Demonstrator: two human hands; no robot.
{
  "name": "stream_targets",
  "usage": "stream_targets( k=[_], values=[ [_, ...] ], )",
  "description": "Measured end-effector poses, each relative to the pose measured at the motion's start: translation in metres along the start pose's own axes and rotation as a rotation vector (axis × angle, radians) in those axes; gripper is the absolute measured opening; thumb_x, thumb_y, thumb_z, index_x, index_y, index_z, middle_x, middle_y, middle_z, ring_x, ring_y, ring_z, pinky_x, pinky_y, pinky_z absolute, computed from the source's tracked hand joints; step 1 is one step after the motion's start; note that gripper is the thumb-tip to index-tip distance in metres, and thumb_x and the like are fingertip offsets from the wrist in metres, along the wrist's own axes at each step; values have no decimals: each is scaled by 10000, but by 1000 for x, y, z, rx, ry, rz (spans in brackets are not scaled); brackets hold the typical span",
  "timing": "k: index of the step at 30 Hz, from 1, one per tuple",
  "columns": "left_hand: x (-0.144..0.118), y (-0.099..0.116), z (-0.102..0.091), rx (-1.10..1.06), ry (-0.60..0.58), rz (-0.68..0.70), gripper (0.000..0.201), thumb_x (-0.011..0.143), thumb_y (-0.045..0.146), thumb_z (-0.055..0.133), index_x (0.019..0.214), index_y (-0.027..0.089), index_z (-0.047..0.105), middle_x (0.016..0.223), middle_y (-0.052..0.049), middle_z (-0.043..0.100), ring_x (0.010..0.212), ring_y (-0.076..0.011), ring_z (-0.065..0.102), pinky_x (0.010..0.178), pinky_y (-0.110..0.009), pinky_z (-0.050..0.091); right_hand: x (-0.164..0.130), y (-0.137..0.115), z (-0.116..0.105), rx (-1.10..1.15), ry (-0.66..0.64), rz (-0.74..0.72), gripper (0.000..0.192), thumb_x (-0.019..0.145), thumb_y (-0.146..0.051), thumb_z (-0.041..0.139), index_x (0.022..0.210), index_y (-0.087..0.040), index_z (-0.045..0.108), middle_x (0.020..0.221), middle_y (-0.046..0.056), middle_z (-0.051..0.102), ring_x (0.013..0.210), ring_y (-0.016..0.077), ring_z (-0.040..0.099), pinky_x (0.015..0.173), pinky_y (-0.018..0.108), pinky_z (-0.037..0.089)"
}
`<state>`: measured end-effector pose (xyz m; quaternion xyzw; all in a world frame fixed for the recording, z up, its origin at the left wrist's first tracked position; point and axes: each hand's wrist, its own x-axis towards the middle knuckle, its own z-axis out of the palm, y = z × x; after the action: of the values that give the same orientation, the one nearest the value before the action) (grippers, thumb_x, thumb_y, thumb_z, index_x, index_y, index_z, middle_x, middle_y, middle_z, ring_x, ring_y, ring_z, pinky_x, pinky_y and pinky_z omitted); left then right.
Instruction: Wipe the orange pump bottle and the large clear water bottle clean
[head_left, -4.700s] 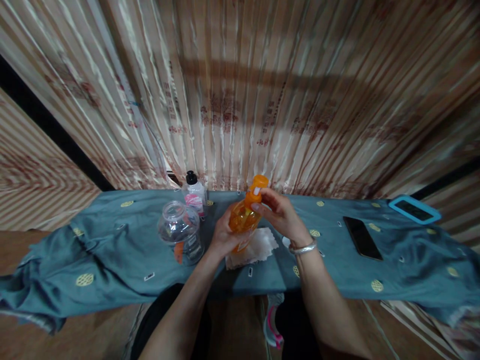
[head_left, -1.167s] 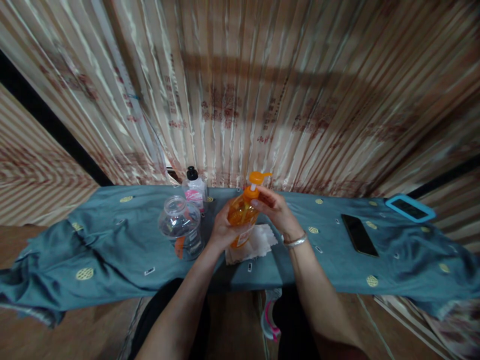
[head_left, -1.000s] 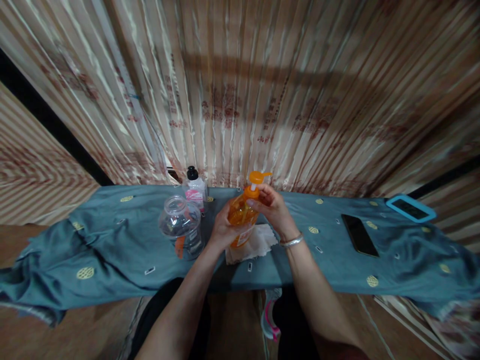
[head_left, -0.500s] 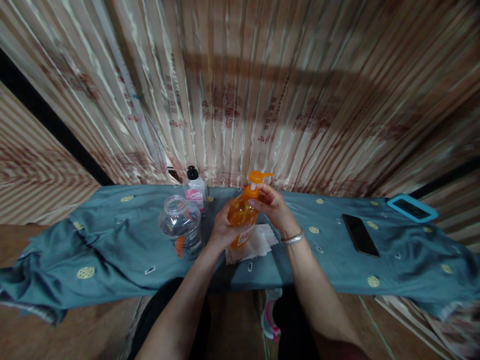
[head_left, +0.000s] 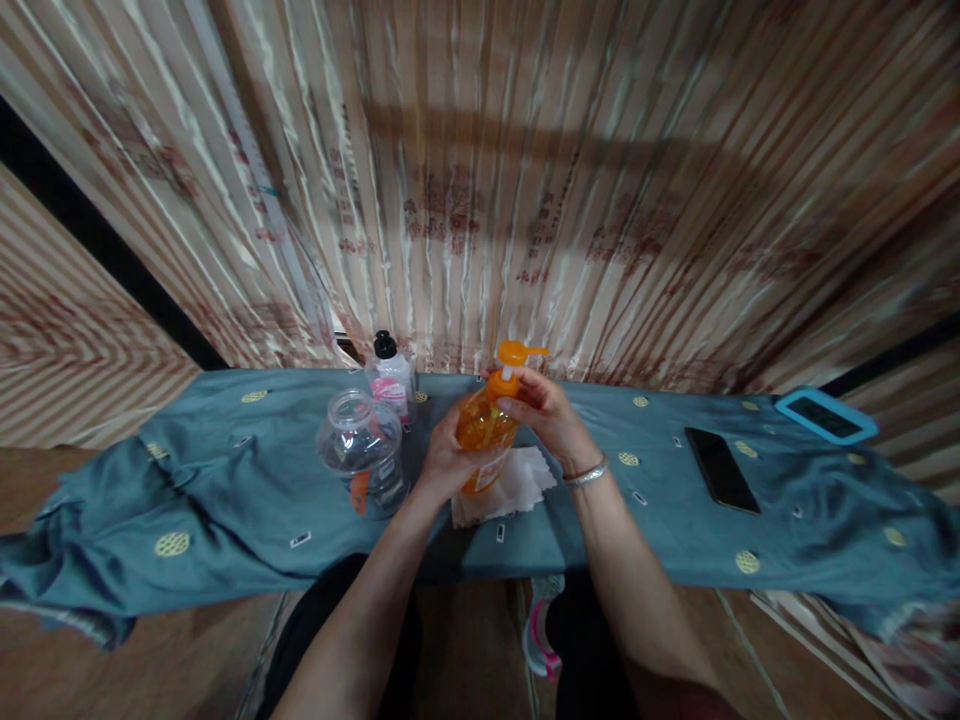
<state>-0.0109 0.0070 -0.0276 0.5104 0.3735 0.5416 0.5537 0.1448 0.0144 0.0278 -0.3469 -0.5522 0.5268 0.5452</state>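
My left hand (head_left: 444,464) wraps around the body of an orange pump bottle (head_left: 484,425) that stands slightly tilted over a white paper napkin (head_left: 517,482). My right hand (head_left: 541,408), with a silver bracelet on the wrist, grips the bottle's neck just under the orange pump head (head_left: 516,354). The pump nozzle points right. Both hands are at the middle of the table, which is covered by a blue-grey cloth (head_left: 225,490).
A clear empty plastic jar (head_left: 361,454) stands left of the bottle. Behind it is a small white bottle with a black cap (head_left: 390,375). A black phone (head_left: 723,470) and a blue-framed device (head_left: 825,416) lie at the right. A striped curtain hangs behind.
The pump head was pressed low under my right fingers several seconds ago; now it stands raised with the nozzle pointing right. My right hand shifted slightly around the neck. My left hand kept its hold.
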Motion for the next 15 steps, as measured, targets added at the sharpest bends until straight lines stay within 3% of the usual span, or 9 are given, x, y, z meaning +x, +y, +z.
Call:
stream_targets(
  k=[3, 7, 11, 15],
  values=[
    [0, -1, -1, 5, -4, 2, 720, 510, 277, 921, 1187, 202, 687, 1190, -69, 775, 1121, -302, 720, 1000, -424, 567, 2, 3, 3, 14, 22, -5, 448, 536, -399, 995, 858, -300, 700, 895, -49, 783, 842, 179, 705, 804, 291, 570],
    [0, -1, -2, 4, -10, 12, 714, 509, 274, 924, 1180, 202, 689, 1181, -65, 776, 1123, -305, 721, 993, -426, 573, 1, -2, -1, 9, -23, -5, 523, 550, -451, 984, 984, -317, 726, 1041, -23, 799, 993, 210, 722, 919, 336, 570],
    [0, 0, -2, 2, -15, 7, 716, 504, 247, 917, 1181, 195, 689, 1190, -71, 773, 1135, -307, 717, 1015, -431, 563, -2, -7, -6, -12, -75, 7, 425, 639, -501, 937, 983, -310, 775, 1077, -3, 800, 1056, 235, 716, 1016, 387, 525],
    [-1, 2, 0, -13, -8, 15, 711, 505, 265, 920, 1176, 203, 693, 1190, -62, 776, 1128, -300, 722, 1007, -425, 572, -1, -2, -4, -14, -41, 5, 400, 627, -491, 945, 938, -318, 765, 1039, -20, 803, 1008, 222, 713, 965, 373, 545]
  ],
)
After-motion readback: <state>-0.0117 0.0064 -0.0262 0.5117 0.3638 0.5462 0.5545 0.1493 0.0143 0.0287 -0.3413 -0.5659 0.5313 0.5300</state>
